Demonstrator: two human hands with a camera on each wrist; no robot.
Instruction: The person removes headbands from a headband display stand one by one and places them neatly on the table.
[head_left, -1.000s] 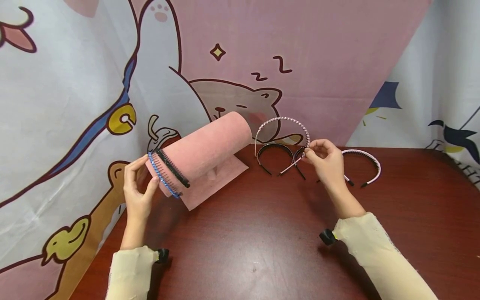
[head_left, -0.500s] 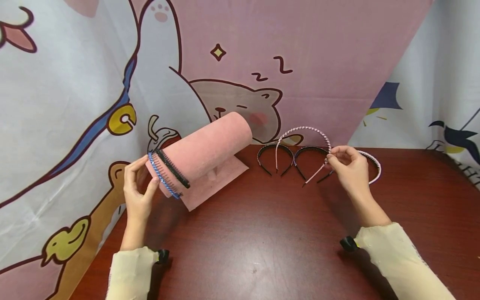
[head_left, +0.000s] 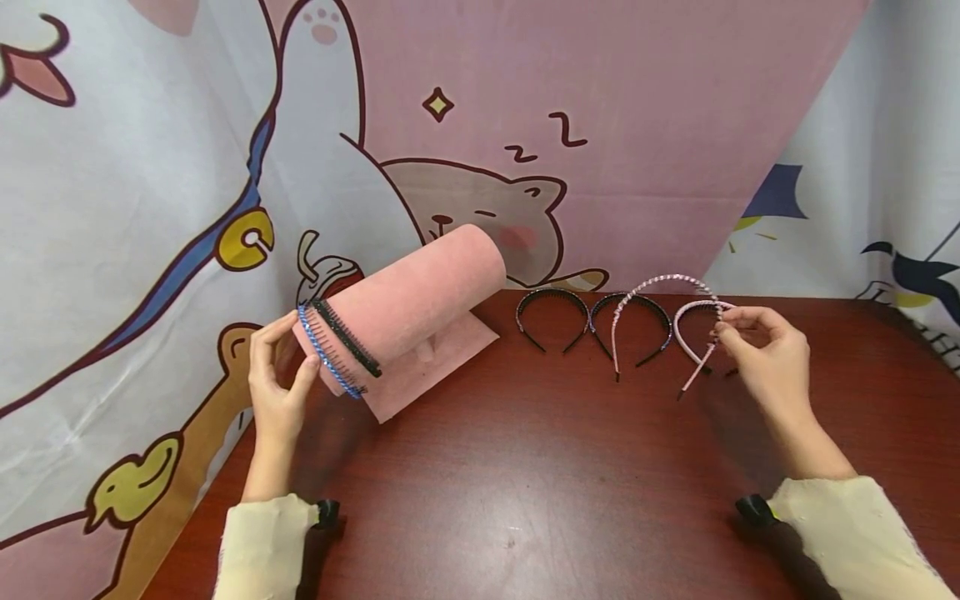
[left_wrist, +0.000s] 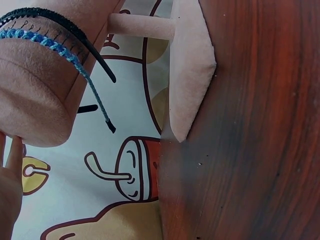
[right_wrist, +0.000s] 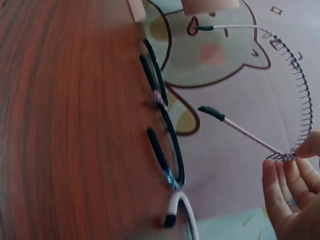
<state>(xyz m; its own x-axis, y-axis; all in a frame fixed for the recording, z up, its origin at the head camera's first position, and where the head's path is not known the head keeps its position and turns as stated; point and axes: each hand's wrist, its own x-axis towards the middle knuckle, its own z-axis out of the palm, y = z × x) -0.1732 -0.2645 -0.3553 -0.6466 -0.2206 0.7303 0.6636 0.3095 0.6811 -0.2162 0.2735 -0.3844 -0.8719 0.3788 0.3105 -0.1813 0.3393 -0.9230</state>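
A pink headband stand, a padded roll on a post and flat base, stands at the left of the table. A blue braided headband and a black one sit on its near end. My left hand holds that end, thumb and fingers at the edge beside the blue headband. In my right hand, thumb and fingertips pinch one side of a pale pink, wrapped headband with comb teeth. Its dark-tipped leg hangs below the fingers in the right wrist view.
Along the back of the brown table lie two dark headbands, one left and one in the middle. A whitish headband lies right of them, partly behind the right hand. A cartoon-printed cloth hangs behind.
My right hand has moved right and slightly nearer with the pale pink headband, away from the stand and across in front of the headbands lying behind. The left hand stays at the stand.
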